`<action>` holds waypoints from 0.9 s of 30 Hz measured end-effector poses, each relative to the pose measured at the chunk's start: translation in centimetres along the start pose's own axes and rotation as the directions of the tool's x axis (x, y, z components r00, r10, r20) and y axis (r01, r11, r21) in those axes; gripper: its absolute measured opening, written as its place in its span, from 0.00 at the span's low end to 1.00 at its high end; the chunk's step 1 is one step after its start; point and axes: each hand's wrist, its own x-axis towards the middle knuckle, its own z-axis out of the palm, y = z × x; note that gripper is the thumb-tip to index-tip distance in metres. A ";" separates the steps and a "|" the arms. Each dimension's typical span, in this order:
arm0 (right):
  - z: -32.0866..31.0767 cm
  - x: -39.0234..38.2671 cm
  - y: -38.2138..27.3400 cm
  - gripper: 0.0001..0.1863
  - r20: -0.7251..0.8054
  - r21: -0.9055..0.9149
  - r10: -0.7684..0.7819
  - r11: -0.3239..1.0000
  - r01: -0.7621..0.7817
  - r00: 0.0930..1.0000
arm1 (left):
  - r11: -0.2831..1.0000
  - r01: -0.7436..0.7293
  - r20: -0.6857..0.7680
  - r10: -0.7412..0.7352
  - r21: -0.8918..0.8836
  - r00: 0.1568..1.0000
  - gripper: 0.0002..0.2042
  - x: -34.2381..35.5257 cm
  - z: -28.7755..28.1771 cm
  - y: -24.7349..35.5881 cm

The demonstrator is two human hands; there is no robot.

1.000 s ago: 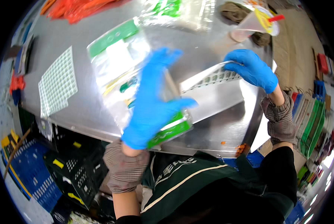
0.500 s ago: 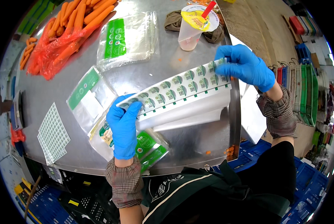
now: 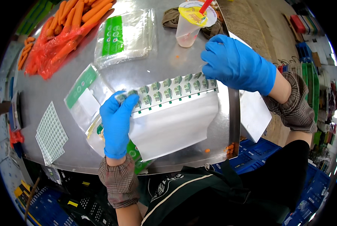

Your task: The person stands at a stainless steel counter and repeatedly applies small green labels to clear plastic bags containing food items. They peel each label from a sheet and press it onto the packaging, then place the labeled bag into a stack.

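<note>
A sheet of green-and-white round stickers is stretched between my gloved hands above the steel table. Its white blank part hangs down toward me below the sticker rows. My left hand pinches the left end, thumb on top of the stickers. At the upper right corner, my right hand is closed with curled fingers; its fingertips are partly hidden behind the knuckles. Beneath and left of the sheet lie clear plastic bags with a green band. Another pair of sticker sheets rests farther left.
Carrots in a red plastic bag lie at the far left. A stack of clear bags sits at the back. A drink cup with a red straw stands beside a brown cloth. Blue crates are beyond the table's right edge.
Both hands have shifted left, and the right hand has turned so its back faces up. The sheet's white lower part has unfolded and now hangs more fully open.
</note>
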 end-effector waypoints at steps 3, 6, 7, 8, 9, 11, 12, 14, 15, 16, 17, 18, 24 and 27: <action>0.8 -0.1 -0.2 0.05 -0.165 -0.070 -0.057 0.996 0.046 0.985 | 0.946 0.280 0.066 -0.273 -0.163 0.960 0.11 1.1 -0.1 0.8; 0.1 0.2 0.4 0.03 -0.229 0.113 0.008 0.993 0.018 0.973 | 0.929 0.315 0.033 -0.315 -0.194 0.949 0.11 1.6 -1.2 -1.3; 0.5 0.6 0.0 0.05 -0.244 0.410 0.146 0.911 -0.034 0.959 | 0.932 0.298 0.004 -0.303 -0.206 0.953 0.11 1.5 -1.2 -1.5; 1.4 1.5 -0.8 0.07 -0.215 0.670 0.279 0.739 -0.067 0.936 | 0.938 0.273 -0.005 -0.280 -0.215 0.960 0.12 1.3 -1.1 -1.6; 2.5 2.5 -1.8 0.10 -0.143 0.867 0.395 0.492 -0.078 0.908 | 0.945 0.257 -0.015 -0.266 -0.203 0.964 0.12 1.0 -0.9 -1.6; 4.2 4.3 -3.4 0.23 -0.264 0.790 0.318 0.613 0.014 0.911 | 0.958 0.218 0.000 -0.222 -0.188 0.975 0.12 0.8 -0.4 -1.3; 3.9 4.9 -3.7 0.26 -0.196 0.774 0.308 0.632 -0.046 0.931 | 0.961 0.201 0.029 -0.199 -0.190 0.980 0.12 1.0 -0.4 -1.8; 3.7 5.5 -4.4 0.30 -0.126 0.763 0.310 0.637 -0.107 0.942 | 0.950 0.233 0.045 -0.228 -0.209 0.973 0.12 0.9 -0.3 -1.5; 3.5 5.8 -4.6 0.31 -0.120 0.766 0.318 0.632 -0.116 0.940 | 0.943 0.246 0.043 -0.243 -0.222 0.969 0.12 0.6 -0.3 -1.4; 3.5 6.0 -4.8 0.33 -0.112 0.768 0.328 0.628 -0.128 0.938 | 0.935 0.237 0.029 -0.238 -0.264 0.971 0.11 0.6 -0.5 -1.7; 3.8 6.2 -4.8 0.33 -0.118 0.764 0.319 0.634 -0.119 0.940 | 0.938 0.233 0.008 -0.239 -0.256 0.971 0.11 0.5 -0.7 -1.9; 4.0 6.3 -4.7 0.34 -0.119 0.754 0.316 0.646 -0.122 0.941 | 0.941 0.228 -0.001 -0.235 -0.252 0.972 0.11 0.6 -0.7 -1.9; 4.1 6.1 -5.1 0.35 -0.241 0.519 0.252 0.849 -0.094 0.937 | 0.921 0.275 -0.006 -0.288 -0.274 0.958 0.12 0.5 -0.5 -1.9; 4.6 5.9 -5.6 0.35 -0.393 0.250 0.139 0.968 -0.040 0.909 | 0.877 0.342 0.049 -0.347 -0.338 0.937 0.13 0.7 -0.4 -1.5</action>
